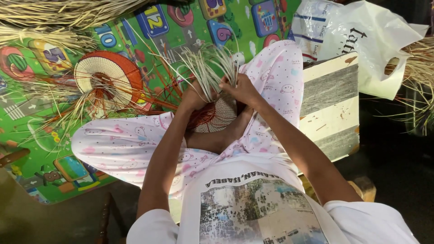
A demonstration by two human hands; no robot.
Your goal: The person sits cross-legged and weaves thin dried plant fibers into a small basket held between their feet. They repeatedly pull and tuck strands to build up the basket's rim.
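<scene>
A white printed shirt [253, 203] fills the foreground above crossed legs in pink trousers [131, 149] on a green play mat [40, 149]. A finished fan [106, 79] lies on the mat. In the lap, a second fan [217, 117] is partly woven, many loose strips [212, 68] remaining. The left hand [194, 97] and right hand [242, 88] both pinch those strips.

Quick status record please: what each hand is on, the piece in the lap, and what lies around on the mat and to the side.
left hand: grips the pale straw strands, which fan upward
right hand: pinches the same strands
piece in lap: round woven piece, pale with a red-brown edge, partly hidden by the hands
mat: colourful play mat; a woven fan, red-rimmed, lies on it among loose straw
side: striped wooden board; white plastic bag beyond it
</scene>
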